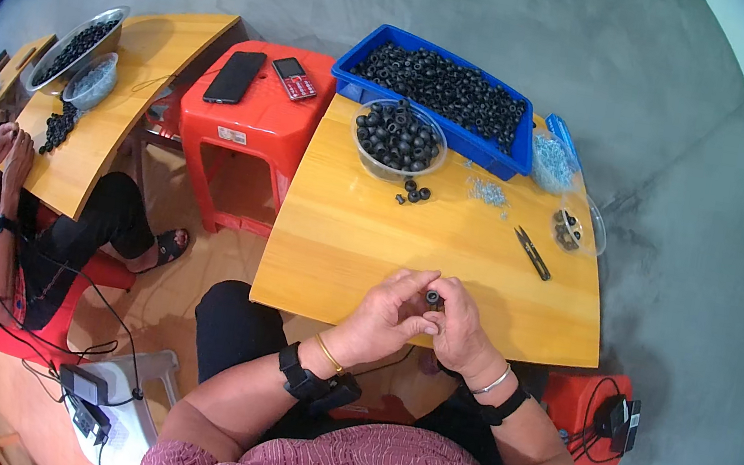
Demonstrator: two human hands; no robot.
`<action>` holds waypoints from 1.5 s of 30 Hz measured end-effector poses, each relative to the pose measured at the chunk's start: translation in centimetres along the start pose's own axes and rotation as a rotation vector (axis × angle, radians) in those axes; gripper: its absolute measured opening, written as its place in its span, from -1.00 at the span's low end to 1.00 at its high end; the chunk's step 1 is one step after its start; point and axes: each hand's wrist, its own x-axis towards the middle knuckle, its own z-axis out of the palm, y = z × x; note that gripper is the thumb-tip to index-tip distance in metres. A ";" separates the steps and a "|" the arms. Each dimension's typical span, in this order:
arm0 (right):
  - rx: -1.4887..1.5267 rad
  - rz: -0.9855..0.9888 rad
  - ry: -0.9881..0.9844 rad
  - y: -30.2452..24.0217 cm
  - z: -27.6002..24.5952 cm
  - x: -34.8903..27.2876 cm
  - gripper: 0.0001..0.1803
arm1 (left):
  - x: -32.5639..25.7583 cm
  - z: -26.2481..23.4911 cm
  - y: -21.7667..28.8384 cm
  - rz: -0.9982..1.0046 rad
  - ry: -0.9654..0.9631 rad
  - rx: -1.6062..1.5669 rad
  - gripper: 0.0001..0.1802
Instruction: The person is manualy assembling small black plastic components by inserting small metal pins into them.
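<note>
My left hand [386,319] and my right hand [463,331] meet over the near edge of the yellow wooden table [339,257]. Between their fingertips is a small black round part [432,297] with a lighter ring at its centre. Fingers of both hands close around it; their exact grip is partly hidden. Beyond them, a few loose black parts [412,192] lie beside a clear bowl [383,172] heaped with larger black round parts. A small pile of silvery screws [487,192] lies to the right of these. Black-handled thread snips [532,254] rest nearer my right hand.
A blue tray [501,162] full of black rings spans the table's far side. Clear tubs of screws [553,163] and dark parts [568,231] stand at right. Two phones lie on a red stool [262,134]. At left, a co-worker's hands [14,160] work at another table [153,55].
</note>
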 end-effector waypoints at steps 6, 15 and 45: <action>-0.004 -0.012 -0.005 0.3 0.3 -0.4 -0.59 | 0.1 0.3 1.1 0.079 0.081 0.247 -0.47; 0.041 -0.007 0.013 0.8 0.8 -0.7 -0.63 | -0.1 0.5 1.3 0.103 0.128 0.389 -0.53; -0.060 -0.098 0.078 0.7 0.1 -0.9 -0.65 | 1.1 -1.9 1.5 -0.416 -0.087 -0.210 -0.85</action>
